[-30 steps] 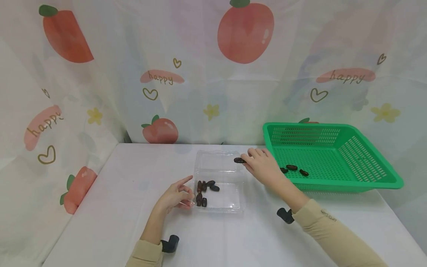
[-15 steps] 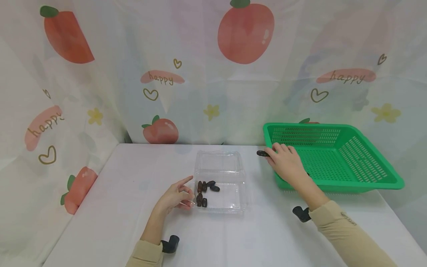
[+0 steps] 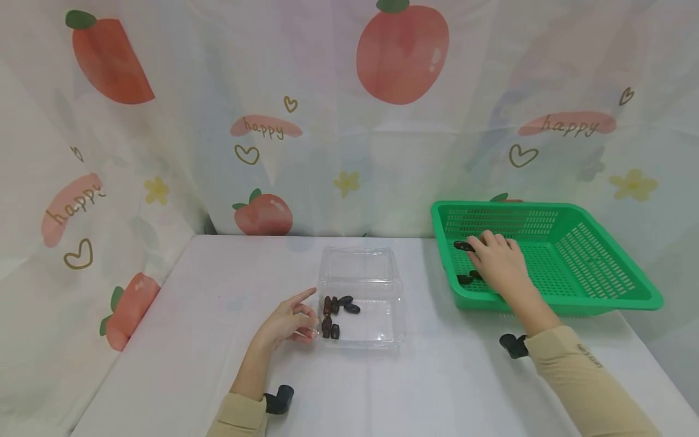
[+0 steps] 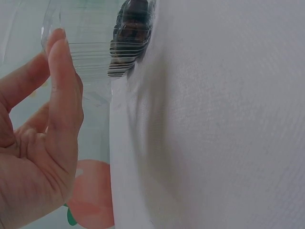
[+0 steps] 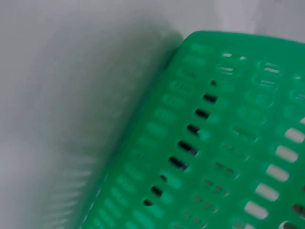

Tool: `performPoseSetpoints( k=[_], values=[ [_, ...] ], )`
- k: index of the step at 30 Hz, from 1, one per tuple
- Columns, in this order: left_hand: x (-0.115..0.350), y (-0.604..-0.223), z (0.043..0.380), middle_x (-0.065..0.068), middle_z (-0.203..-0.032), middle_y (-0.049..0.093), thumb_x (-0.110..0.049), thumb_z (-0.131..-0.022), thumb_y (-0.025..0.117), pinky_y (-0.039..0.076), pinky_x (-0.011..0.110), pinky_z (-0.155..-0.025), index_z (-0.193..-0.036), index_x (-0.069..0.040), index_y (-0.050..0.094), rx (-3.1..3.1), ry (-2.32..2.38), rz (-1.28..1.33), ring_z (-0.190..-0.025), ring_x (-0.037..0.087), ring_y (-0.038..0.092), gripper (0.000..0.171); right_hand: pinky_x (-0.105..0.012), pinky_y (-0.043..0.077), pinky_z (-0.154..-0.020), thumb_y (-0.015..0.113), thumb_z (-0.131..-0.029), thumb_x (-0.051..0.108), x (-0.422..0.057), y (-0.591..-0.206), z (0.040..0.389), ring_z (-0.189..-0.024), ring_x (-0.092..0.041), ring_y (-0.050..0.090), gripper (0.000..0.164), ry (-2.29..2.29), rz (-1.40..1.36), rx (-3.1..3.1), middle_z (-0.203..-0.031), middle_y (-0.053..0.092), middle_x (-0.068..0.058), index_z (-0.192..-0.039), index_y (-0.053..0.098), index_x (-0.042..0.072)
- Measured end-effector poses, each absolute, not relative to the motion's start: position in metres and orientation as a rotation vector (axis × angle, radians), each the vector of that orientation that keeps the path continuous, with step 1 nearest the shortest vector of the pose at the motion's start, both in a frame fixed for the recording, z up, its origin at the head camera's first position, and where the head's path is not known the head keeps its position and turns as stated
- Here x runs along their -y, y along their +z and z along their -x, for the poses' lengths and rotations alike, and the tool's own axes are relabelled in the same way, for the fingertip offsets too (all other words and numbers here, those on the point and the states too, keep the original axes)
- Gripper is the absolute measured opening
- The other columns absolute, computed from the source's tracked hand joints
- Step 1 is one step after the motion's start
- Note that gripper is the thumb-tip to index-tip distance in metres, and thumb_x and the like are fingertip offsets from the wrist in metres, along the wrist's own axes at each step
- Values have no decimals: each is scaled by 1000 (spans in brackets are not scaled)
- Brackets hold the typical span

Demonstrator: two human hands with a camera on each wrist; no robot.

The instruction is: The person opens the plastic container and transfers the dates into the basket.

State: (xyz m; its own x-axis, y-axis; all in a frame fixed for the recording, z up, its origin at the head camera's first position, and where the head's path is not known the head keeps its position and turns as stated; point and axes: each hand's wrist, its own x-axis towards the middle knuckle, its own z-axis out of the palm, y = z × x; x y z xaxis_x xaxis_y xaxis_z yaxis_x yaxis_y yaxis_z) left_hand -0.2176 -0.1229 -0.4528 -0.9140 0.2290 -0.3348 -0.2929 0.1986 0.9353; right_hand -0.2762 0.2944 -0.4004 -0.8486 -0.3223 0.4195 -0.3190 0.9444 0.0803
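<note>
My right hand (image 3: 499, 262) is over the left part of the green basket (image 3: 551, 302), pinching a dark brown date (image 3: 463, 246) between thumb and fingers. Below it on the basket floor lie more dates (image 3: 465, 279), partly hidden behind the hand. My left hand (image 3: 288, 321) is at the left wall of a clear plastic clamshell box (image 3: 371, 343), its index finger stretched out. In the left wrist view its nearly straight fingers (image 4: 62, 95) reach the box's side. Several dates (image 3: 326, 326) lie along the left side of the box, whose lid stands open at the back.
A white cloth (image 3: 180, 364) covers the table, with a fruit-print curtain (image 3: 327, 121) behind and to the left. The right wrist view is filled mostly by the basket's slotted wall (image 5: 228, 143), with dark shapes showing through the slots.
My right hand has moved right with the date, from beside the box's lid to over the basket. The left hand, the box and the dates in it have stayed put.
</note>
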Motion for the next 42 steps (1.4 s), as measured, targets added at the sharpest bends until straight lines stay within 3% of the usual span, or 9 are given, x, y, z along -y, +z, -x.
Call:
performPoseSetpoints(
  k=[19,28,42],
  values=[
    [123,-451,216,7,-84,55,3,-81,60,55,30,-52,-142,-15,33,-2089,1756,48,-54,16,59,70,-53,35,-73,49,-94,20,-343,-406,290,-93,-39,41,33,-70,-231,2996,-106,42,-22,-124,43,7],
    [123,-451,216,6,-85,54,2,-81,61,55,31,-53,-143,-17,32,-2108,1742,56,-56,18,59,70,-49,34,-68,49,-94,19,-352,-409,294,-90,-39,42,33,-114,-208,3066,-106,42,-24,-124,44,7],
    [123,-450,216,6,-85,54,1,-81,60,56,32,-53,-143,-17,32,-2107,1737,50,-57,18,59,70,-57,36,-76,50,-94,21,-355,-411,295,-103,-47,38,40,-178,-177,3218,-115,39,-31,-129,41,4]
  ],
)
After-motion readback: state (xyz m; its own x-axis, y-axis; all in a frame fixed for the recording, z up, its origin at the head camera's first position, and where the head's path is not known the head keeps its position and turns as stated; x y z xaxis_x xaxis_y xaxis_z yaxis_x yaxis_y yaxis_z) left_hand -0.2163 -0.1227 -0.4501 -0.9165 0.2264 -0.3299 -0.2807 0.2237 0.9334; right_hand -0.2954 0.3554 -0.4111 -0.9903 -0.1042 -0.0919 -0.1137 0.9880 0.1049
